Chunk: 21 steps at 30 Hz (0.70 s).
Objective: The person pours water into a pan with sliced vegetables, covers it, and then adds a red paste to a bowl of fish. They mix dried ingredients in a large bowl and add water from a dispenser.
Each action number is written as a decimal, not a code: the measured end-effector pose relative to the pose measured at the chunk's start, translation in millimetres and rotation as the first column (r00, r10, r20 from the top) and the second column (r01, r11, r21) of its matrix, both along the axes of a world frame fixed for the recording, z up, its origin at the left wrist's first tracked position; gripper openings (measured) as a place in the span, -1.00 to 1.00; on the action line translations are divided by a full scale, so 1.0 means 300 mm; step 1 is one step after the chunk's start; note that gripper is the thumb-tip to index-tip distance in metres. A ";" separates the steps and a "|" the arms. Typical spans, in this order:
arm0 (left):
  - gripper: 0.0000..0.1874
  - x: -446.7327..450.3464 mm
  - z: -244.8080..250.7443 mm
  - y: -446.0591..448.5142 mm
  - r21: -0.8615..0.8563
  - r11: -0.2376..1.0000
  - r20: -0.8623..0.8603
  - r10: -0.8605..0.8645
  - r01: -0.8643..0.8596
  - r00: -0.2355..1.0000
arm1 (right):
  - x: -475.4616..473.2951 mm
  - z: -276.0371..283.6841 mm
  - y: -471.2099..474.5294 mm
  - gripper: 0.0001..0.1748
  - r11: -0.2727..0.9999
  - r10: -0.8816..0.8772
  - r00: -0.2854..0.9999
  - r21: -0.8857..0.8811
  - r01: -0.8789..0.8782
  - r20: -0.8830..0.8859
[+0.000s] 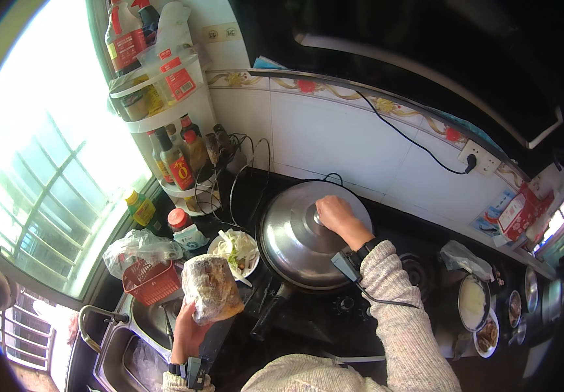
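Note:
My right hand is closed on the knob of a domed metal lid, which covers a long-handled pan on the black stove. In my left hand, over the counter by the sink, is a bulky container with a stained, whitish and yellow-brown surface; what is inside cannot be seen. Just behind it stands a white bowl of sliced white and green vegetables. The pan's black handle points toward me.
A steel sink with a red plastic basket lies at left. Sauce bottles fill a corner shelf. Right of the pan are a second burner, a pot with pale contents and several dishes. A range hood overhangs the stove.

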<state>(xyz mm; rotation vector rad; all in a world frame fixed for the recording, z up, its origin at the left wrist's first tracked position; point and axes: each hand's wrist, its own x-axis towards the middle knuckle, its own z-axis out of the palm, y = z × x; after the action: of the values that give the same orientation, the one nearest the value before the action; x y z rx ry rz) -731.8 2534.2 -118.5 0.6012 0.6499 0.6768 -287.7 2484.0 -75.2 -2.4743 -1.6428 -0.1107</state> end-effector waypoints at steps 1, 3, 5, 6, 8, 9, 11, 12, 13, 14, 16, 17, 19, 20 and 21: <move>-0.41 0.010 0.003 0.016 -0.012 1.000 -0.001 -0.018 0.018 1.000 | 0.001 0.000 0.008 -0.87 1.000 0.009 1.000 0.003 -0.010 0.020; -0.38 0.030 0.016 0.060 -0.012 0.998 0.005 -0.061 0.061 0.998 | 0.003 0.005 0.016 -0.86 0.997 0.000 1.000 -0.075 0.002 0.025; -0.38 0.061 0.024 0.101 0.003 0.994 0.029 -0.105 0.105 0.994 | 0.001 0.013 0.021 -0.85 0.990 -0.006 0.997 -0.137 0.016 0.073; -0.39 0.074 0.031 0.125 -0.019 0.993 0.036 -0.117 0.118 0.993 | -0.002 0.017 0.024 -0.85 0.990 -0.007 0.996 -0.143 0.019 0.085; -0.39 0.101 0.045 0.159 -0.028 0.993 0.020 -0.116 0.117 0.993 | -0.016 0.023 0.027 -0.84 0.987 -0.036 0.995 -0.152 0.049 0.088; -0.39 0.112 0.053 0.173 -0.033 0.993 0.007 -0.116 0.116 0.993 | -0.022 0.027 0.027 -0.84 0.985 -0.036 0.996 -0.167 0.049 0.079; -0.41 0.137 0.069 0.198 -0.041 0.989 0.024 -0.143 0.144 0.989 | -0.030 0.043 0.028 -0.83 0.977 -0.042 0.998 -0.209 0.052 0.053; -0.42 0.147 0.078 0.208 -0.036 0.987 0.027 -0.154 0.155 0.988 | -0.030 0.057 0.028 -0.83 0.975 -0.049 0.997 -0.212 0.060 0.059; -0.43 0.158 0.087 0.218 -0.031 0.986 0.030 -0.166 0.167 0.986 | -0.025 0.078 0.028 -0.83 0.983 -0.045 0.997 -0.177 0.056 0.066; -0.45 0.169 0.095 0.224 -0.003 0.984 0.015 -0.177 0.177 0.984 | -0.018 0.106 0.025 -0.82 0.985 -0.054 0.995 -0.159 0.066 0.078; -0.45 0.212 0.112 0.252 0.005 0.978 -0.025 -0.209 0.209 0.978 | 0.008 0.185 0.006 -0.83 0.992 -0.084 0.992 -0.084 0.092 0.097; -0.46 0.240 0.119 0.267 -0.017 0.977 -0.092 -0.214 0.213 0.972 | 0.031 0.236 -0.014 -0.84 0.990 -0.122 0.986 -0.052 0.128 0.112; -0.52 0.319 0.121 0.282 0.050 0.965 0.013 -0.257 0.256 0.966 | 0.082 0.352 -0.099 -0.90 0.968 -0.118 0.990 0.231 0.097 0.079; -0.55 0.371 0.122 0.297 0.012 0.953 -0.020 -0.302 0.303 0.953 | 0.103 0.409 -0.154 -0.92 0.948 -0.176 0.984 0.272 0.163 0.021; -0.58 0.433 0.121 0.311 0.027 0.931 0.016 -0.364 0.364 0.931 | 0.122 0.462 -0.210 -0.93 0.920 -0.178 0.984 0.352 0.173 -0.019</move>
<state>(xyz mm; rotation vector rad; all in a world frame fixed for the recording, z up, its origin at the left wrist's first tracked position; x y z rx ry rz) -601.9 2627.6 -82.3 0.7136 0.4929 0.3421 -251.2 2421.1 63.4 -2.3361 -1.2675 -0.4090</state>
